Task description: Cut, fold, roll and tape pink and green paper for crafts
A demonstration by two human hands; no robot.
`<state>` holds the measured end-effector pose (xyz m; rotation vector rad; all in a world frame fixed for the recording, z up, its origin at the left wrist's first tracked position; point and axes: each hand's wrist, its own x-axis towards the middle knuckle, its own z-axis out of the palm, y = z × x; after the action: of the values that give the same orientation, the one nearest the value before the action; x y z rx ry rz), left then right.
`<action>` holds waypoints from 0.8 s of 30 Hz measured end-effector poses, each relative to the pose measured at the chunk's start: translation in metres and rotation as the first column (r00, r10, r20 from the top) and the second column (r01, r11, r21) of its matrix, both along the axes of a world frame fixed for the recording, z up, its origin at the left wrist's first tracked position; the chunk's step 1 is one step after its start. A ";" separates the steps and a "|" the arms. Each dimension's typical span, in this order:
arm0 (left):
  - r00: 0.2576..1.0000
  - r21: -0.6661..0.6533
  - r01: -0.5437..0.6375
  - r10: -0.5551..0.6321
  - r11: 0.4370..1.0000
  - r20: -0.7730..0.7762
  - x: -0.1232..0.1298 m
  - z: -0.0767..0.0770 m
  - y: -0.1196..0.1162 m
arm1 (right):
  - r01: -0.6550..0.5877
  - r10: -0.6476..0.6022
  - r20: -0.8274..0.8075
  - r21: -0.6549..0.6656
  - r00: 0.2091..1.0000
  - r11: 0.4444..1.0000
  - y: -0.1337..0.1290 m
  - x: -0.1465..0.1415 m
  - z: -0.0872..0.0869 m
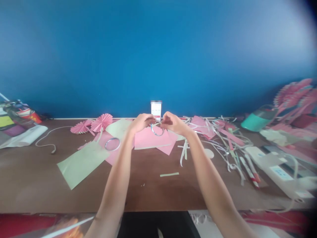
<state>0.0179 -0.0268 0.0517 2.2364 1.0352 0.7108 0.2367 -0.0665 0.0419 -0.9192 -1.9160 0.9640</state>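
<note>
In front of my chest, both hands meet over pink paper sheets (151, 139). A thin whitish-blue ring, which looks like a narrow roll of tape (161, 133), hangs between them. My left hand (143, 122) has its fingers closed on the roll's upper left side. My right hand (173, 123) is pinched at the roll's upper right, near its tape end; the exact contact is too small to make out. A second narrow tape roll (106, 145) lies on paper to the left. Behind my hands, a lit phone (156, 109) stands upright.
Pink pleated paper fans (101, 122) and a pale green sheet (83, 163) lie left. Tangled white strips (220, 150), markers (249, 172) and a power strip (279, 172) are right. A green strip (169, 174) lies nearer me. A blue wall (158, 56) bounds the table's back.
</note>
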 end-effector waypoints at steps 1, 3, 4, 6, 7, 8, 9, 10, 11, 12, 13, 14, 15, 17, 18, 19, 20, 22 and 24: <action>1.000 0.002 -0.007 0.007 1.000 0.010 0.000 -0.001 0.001 | -0.001 0.000 -0.020 -0.017 1.000 1.000 0.001 -0.001 -0.001; 0.999 0.027 -0.027 0.026 0.999 0.044 0.000 -0.003 0.003 | -0.006 0.002 -0.063 -0.063 0.998 0.998 0.001 -0.002 -0.003; 0.997 0.039 -0.035 0.032 0.999 0.069 0.001 -0.004 0.004 | -0.012 0.005 -0.081 -0.085 0.997 0.996 0.001 -0.003 -0.003; 0.993 0.041 -0.029 0.024 0.999 0.119 0.002 -0.007 0.005 | -0.032 0.021 -0.097 -0.112 0.995 0.993 0.000 -0.004 -0.003; 0.990 0.041 -0.017 0.011 0.999 0.142 0.003 -0.007 0.005 | -0.041 0.030 -0.097 -0.117 0.995 0.992 -0.001 -0.004 -0.003; 0.987 0.044 -0.003 -0.004 0.999 0.159 0.005 -0.008 0.005 | -0.042 0.031 -0.093 -0.114 0.995 0.993 -0.001 -0.004 -0.002; 0.985 0.055 0.006 -0.016 0.998 0.172 0.006 -0.008 0.005 | -0.032 0.023 -0.088 -0.105 0.996 0.994 -0.001 -0.003 -0.002; 0.983 0.070 0.010 -0.023 0.997 0.180 0.008 -0.008 0.004 | -0.017 0.009 -0.081 -0.094 0.997 0.995 -0.001 -0.003 -0.002; 0.982 0.090 0.007 -0.024 0.996 0.187 0.010 -0.007 0.003 | -0.001 -0.005 -0.074 -0.084 0.997 0.996 0.000 -0.003 -0.002; 0.980 0.111 -0.001 -0.021 0.994 0.196 0.012 -0.007 0.002 | 0.010 -0.015 -0.070 -0.078 0.997 0.997 0.000 -0.004 -0.002; 0.978 0.132 -0.010 -0.018 0.991 0.206 0.015 -0.006 0.001 | 0.017 -0.022 -0.071 -0.074 0.997 0.997 0.001 -0.004 -0.002; 0.976 0.150 -0.016 -0.017 0.989 0.217 0.017 -0.006 0.000 | 0.020 -0.026 -0.075 -0.071 0.997 0.997 0.002 -0.005 -0.003; 0.974 0.169 -0.022 -0.018 0.985 0.226 0.020 -0.006 0.000 | 0.024 -0.029 -0.080 -0.067 0.996 0.997 0.003 -0.006 -0.004; 0.970 0.208 -0.040 -0.012 0.977 0.244 0.024 -0.006 0.000 | 0.041 -0.045 -0.083 -0.046 0.996 0.998 0.005 -0.009 -0.006; 0.968 0.228 -0.052 -0.007 0.972 0.252 0.026 -0.007 0.000 | 0.056 -0.058 -0.080 -0.027 0.995 0.998 0.006 -0.010 -0.007; 0.965 0.248 -0.065 -0.002 0.967 0.261 0.027 -0.007 0.001 | 0.073 -0.073 -0.074 -0.005 0.995 0.997 0.007 -0.011 -0.007; 0.964 0.264 -0.077 0.004 0.962 0.268 0.028 -0.007 0.001 | 0.090 -0.088 -0.068 0.016 0.994 0.996 0.007 -0.011 -0.008; 0.963 0.273 -0.087 0.012 0.958 0.268 0.028 -0.006 0.001 | 0.114 -0.112 -0.059 0.043 0.992 0.993 0.008 -0.012 -0.009; 0.969 0.258 -0.084 0.018 0.962 0.248 0.027 -0.004 0.000 | 0.135 -0.131 -0.060 0.053 0.990 0.989 0.009 -0.012 -0.010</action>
<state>0.0452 -0.0268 0.0475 2.2754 0.9231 1.1783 0.2248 -0.0576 0.0324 -0.9637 -1.8018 0.8440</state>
